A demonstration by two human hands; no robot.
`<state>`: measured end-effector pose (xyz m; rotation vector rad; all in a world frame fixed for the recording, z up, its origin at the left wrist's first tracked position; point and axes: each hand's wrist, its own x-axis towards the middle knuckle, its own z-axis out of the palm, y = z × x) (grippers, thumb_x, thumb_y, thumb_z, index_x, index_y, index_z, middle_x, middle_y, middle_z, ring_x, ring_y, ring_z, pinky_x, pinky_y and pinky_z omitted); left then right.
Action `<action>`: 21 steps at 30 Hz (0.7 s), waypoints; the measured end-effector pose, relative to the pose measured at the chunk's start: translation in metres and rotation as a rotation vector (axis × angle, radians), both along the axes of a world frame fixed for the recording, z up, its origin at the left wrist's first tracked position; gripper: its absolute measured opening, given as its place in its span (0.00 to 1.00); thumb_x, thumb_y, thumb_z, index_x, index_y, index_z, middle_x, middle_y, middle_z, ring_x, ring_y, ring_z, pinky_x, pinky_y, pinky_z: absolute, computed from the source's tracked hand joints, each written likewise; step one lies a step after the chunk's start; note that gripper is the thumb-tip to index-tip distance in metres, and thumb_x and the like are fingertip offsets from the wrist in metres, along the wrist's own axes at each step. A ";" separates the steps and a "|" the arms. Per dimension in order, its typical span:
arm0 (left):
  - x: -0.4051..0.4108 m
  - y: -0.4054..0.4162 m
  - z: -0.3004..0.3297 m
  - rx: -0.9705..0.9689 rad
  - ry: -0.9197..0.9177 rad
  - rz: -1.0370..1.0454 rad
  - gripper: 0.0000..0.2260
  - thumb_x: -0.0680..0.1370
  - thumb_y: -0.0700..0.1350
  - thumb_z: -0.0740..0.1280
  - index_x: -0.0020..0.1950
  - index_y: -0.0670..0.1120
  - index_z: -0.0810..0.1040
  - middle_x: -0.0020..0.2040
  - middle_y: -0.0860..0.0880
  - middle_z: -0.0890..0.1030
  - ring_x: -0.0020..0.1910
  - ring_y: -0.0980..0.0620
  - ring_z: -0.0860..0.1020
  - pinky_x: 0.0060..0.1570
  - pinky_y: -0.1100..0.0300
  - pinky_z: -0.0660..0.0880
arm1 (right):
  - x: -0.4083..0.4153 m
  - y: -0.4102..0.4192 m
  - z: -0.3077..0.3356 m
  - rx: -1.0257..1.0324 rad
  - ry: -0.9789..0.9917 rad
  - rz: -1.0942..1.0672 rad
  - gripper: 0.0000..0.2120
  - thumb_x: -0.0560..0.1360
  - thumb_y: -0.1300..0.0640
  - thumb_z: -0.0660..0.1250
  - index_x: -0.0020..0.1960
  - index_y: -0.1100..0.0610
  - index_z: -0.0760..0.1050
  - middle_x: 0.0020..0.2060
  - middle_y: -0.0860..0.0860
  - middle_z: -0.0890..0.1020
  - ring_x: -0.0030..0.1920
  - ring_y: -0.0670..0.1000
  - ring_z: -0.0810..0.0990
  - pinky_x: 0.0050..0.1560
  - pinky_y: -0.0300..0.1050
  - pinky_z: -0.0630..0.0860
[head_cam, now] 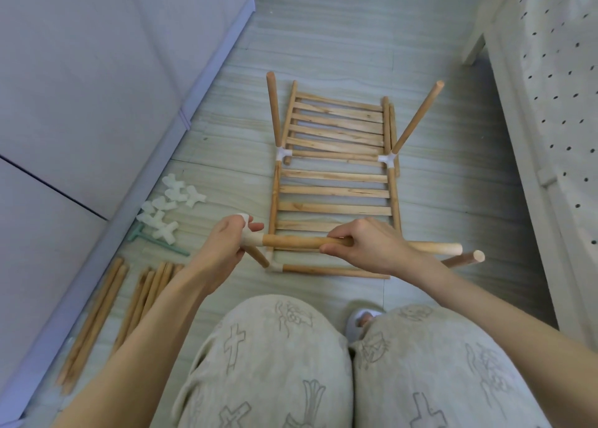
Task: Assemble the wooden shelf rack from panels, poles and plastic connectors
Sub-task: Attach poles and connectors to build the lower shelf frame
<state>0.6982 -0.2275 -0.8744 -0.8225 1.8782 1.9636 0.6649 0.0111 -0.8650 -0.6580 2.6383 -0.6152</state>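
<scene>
Wooden slats and round poles make up a half-built shelf rack (335,181) lying flat on the pale plank floor (339,39), seen from the head camera. Two slatted panels lie end to end, joined at the middle by white plastic connectors (387,159) from which two poles (417,118) rise at a slant. At the near end, the left hand (226,243) closes its grip round a white connector (251,238) fitted on the end of a horizontal pole (301,242). The right hand (369,245) wraps its grip round that same pole further along, with the pole's free end jutting out to the right. Just below, another connector (274,266) sits at the rack's near left corner. To the left on the floor lie a heap of spare connectors (168,207), a pale green tool (139,235) touching the heap, and loose poles (94,317) in bundles beside a lilac cabinet (97,88). Patterned trouser knees (268,363) fill the foreground.
</scene>
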 end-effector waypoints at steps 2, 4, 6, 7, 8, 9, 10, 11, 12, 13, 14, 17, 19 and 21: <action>-0.003 0.002 0.002 -0.003 -0.007 0.010 0.11 0.81 0.44 0.51 0.60 0.43 0.69 0.57 0.47 0.78 0.56 0.51 0.74 0.64 0.55 0.64 | -0.002 -0.001 0.001 0.016 0.014 -0.009 0.11 0.74 0.38 0.62 0.45 0.42 0.79 0.28 0.46 0.76 0.36 0.48 0.74 0.33 0.43 0.68; -0.004 0.002 0.003 0.010 -0.014 0.034 0.11 0.81 0.44 0.52 0.59 0.44 0.69 0.55 0.47 0.79 0.58 0.50 0.73 0.59 0.56 0.65 | -0.003 -0.002 0.002 0.028 0.026 0.002 0.12 0.74 0.38 0.61 0.45 0.42 0.79 0.31 0.46 0.78 0.38 0.49 0.75 0.35 0.44 0.68; -0.003 0.003 0.003 0.031 -0.022 0.056 0.11 0.81 0.44 0.52 0.58 0.43 0.70 0.53 0.47 0.79 0.57 0.49 0.73 0.57 0.57 0.64 | -0.006 -0.004 0.004 0.043 0.026 0.011 0.12 0.74 0.37 0.61 0.45 0.42 0.79 0.32 0.46 0.79 0.38 0.49 0.75 0.36 0.44 0.70; -0.003 0.005 0.003 0.043 -0.026 0.062 0.11 0.81 0.44 0.52 0.58 0.43 0.70 0.52 0.47 0.79 0.57 0.49 0.73 0.56 0.57 0.63 | -0.007 -0.003 0.004 0.053 0.016 0.011 0.13 0.74 0.37 0.61 0.45 0.43 0.79 0.33 0.46 0.80 0.39 0.49 0.75 0.37 0.44 0.71; -0.001 0.005 0.004 0.053 -0.026 0.065 0.11 0.81 0.44 0.52 0.58 0.43 0.70 0.52 0.47 0.79 0.57 0.50 0.73 0.55 0.58 0.63 | -0.008 -0.003 0.006 0.066 0.011 0.011 0.14 0.74 0.37 0.61 0.44 0.44 0.79 0.34 0.46 0.80 0.40 0.49 0.76 0.38 0.45 0.72; -0.001 0.006 0.005 0.060 -0.026 0.063 0.11 0.81 0.44 0.52 0.59 0.43 0.70 0.53 0.47 0.79 0.56 0.50 0.73 0.55 0.58 0.63 | -0.008 -0.003 0.006 0.082 0.009 0.010 0.15 0.74 0.36 0.60 0.44 0.45 0.79 0.35 0.46 0.80 0.41 0.49 0.76 0.39 0.45 0.71; -0.001 0.007 0.006 0.061 -0.026 0.058 0.12 0.81 0.44 0.52 0.59 0.43 0.70 0.54 0.46 0.78 0.57 0.50 0.73 0.55 0.58 0.64 | -0.008 -0.003 0.007 0.097 0.014 0.008 0.15 0.74 0.36 0.60 0.45 0.44 0.79 0.36 0.46 0.80 0.41 0.49 0.76 0.39 0.45 0.70; -0.001 0.006 0.007 0.056 -0.024 0.052 0.12 0.81 0.45 0.52 0.60 0.43 0.70 0.55 0.46 0.78 0.57 0.50 0.73 0.56 0.58 0.64 | -0.007 -0.004 0.008 0.111 0.025 0.006 0.15 0.74 0.35 0.60 0.45 0.44 0.79 0.36 0.46 0.80 0.42 0.49 0.75 0.38 0.44 0.69; 0.000 0.005 0.007 0.048 -0.022 0.046 0.13 0.81 0.45 0.52 0.61 0.44 0.70 0.56 0.47 0.77 0.58 0.50 0.73 0.57 0.58 0.64 | -0.006 -0.005 0.009 0.121 0.036 0.006 0.16 0.74 0.35 0.59 0.46 0.44 0.79 0.36 0.46 0.80 0.42 0.49 0.75 0.38 0.44 0.68; 0.001 0.003 0.008 0.036 -0.018 0.036 0.13 0.81 0.47 0.53 0.62 0.44 0.70 0.57 0.47 0.76 0.59 0.50 0.72 0.58 0.58 0.64 | -0.005 -0.006 0.011 0.130 0.042 0.006 0.15 0.74 0.36 0.59 0.46 0.44 0.79 0.36 0.46 0.80 0.42 0.49 0.75 0.38 0.44 0.67; 0.002 0.001 0.007 0.021 -0.009 0.018 0.13 0.81 0.48 0.53 0.63 0.45 0.69 0.58 0.48 0.76 0.59 0.50 0.72 0.58 0.58 0.64 | -0.003 -0.007 0.012 0.135 0.043 0.006 0.15 0.74 0.37 0.60 0.47 0.45 0.78 0.37 0.46 0.80 0.42 0.49 0.75 0.39 0.44 0.68; 0.009 -0.007 0.005 0.026 0.047 -0.032 0.14 0.81 0.53 0.53 0.61 0.48 0.70 0.60 0.50 0.75 0.60 0.53 0.73 0.61 0.58 0.66 | 0.003 -0.008 0.018 0.100 0.036 0.006 0.11 0.76 0.42 0.62 0.52 0.45 0.78 0.43 0.45 0.81 0.46 0.49 0.77 0.44 0.45 0.72; 0.015 -0.012 0.003 0.047 0.074 -0.033 0.13 0.81 0.54 0.54 0.56 0.50 0.75 0.59 0.50 0.77 0.58 0.55 0.75 0.58 0.58 0.69 | 0.008 -0.008 0.024 0.045 0.045 0.003 0.12 0.76 0.44 0.63 0.56 0.46 0.78 0.48 0.45 0.82 0.49 0.48 0.78 0.49 0.46 0.75; 0.020 -0.018 0.000 0.051 0.094 -0.053 0.13 0.81 0.55 0.56 0.55 0.51 0.77 0.57 0.51 0.80 0.56 0.56 0.77 0.57 0.59 0.71 | 0.009 -0.010 0.031 -0.007 0.045 -0.005 0.14 0.77 0.46 0.63 0.58 0.49 0.78 0.51 0.44 0.81 0.51 0.47 0.78 0.54 0.47 0.75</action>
